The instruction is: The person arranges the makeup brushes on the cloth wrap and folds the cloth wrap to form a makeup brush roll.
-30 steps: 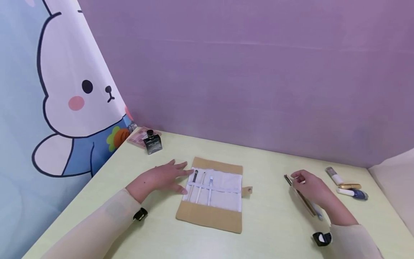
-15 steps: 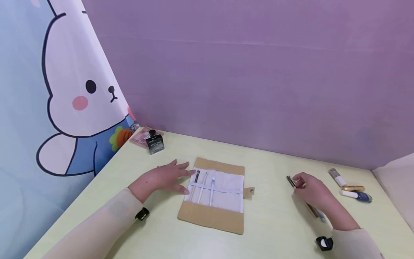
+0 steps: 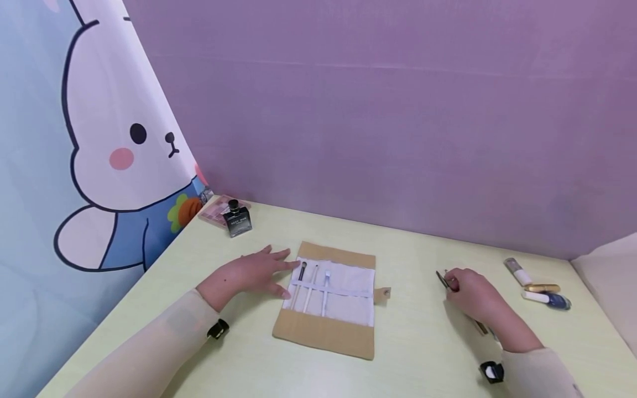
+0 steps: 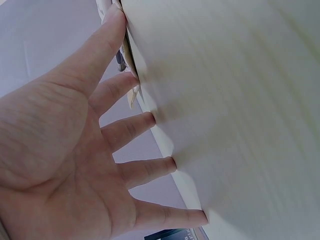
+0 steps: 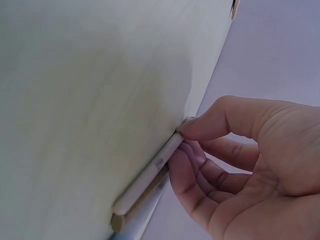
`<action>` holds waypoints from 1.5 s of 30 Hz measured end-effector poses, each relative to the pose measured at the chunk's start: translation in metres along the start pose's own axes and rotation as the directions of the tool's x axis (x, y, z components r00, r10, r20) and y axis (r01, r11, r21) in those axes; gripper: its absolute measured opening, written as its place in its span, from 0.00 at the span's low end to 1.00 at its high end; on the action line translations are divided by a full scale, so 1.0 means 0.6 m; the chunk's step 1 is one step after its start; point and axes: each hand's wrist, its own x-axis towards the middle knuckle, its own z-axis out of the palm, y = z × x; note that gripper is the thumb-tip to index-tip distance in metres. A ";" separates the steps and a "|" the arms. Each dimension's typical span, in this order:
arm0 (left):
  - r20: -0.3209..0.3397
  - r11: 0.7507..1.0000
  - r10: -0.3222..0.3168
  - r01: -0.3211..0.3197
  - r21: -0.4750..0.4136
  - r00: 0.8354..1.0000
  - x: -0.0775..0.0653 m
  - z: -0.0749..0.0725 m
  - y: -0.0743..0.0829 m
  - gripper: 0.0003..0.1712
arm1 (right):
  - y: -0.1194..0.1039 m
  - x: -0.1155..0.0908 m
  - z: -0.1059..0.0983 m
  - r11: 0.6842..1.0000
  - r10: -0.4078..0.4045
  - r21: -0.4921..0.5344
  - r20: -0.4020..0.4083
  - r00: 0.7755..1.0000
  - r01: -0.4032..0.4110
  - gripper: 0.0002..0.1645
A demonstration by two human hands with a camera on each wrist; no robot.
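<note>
My left hand (image 3: 254, 276) lies with spread fingers at the left edge of an unfolded tan brush roll (image 3: 328, 340). In the left wrist view, the fingertips touch the table and the roll's edge. Three makeup brushes (image 3: 301, 276) sit under the roll's elastic band, in its left part. Off to the right, my right hand (image 3: 473, 296) pinches a slim makeup brush (image 5: 147, 175) with a pale handle between thumb and fingers, low over the table. Beneath it in the right wrist view lies a brown handle (image 5: 118, 221), with a bluish one partly hidden.
A dark perfume bottle (image 3: 238, 222) and a pink palette (image 3: 215, 214) stand at the back left. On the right lie a clear-and-white bottle (image 3: 517, 272), a gold tube (image 3: 542, 288) and a blue bottle with a white cap (image 3: 554, 300). A purple cloth (image 3: 373, 138) hangs behind the table.
My right hand has shifted slightly down and its fingers have closed in. The brush tips, side by side before, now stand apart. My left hand stays put on the roll.
</note>
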 end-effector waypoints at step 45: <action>-0.011 1.000 0.029 -0.028 0.009 1.000 0.000 0.002 -0.004 0.48 | -0.090 -0.020 -0.033 0.962 -0.023 0.271 -0.015 1.000 0.026 0.29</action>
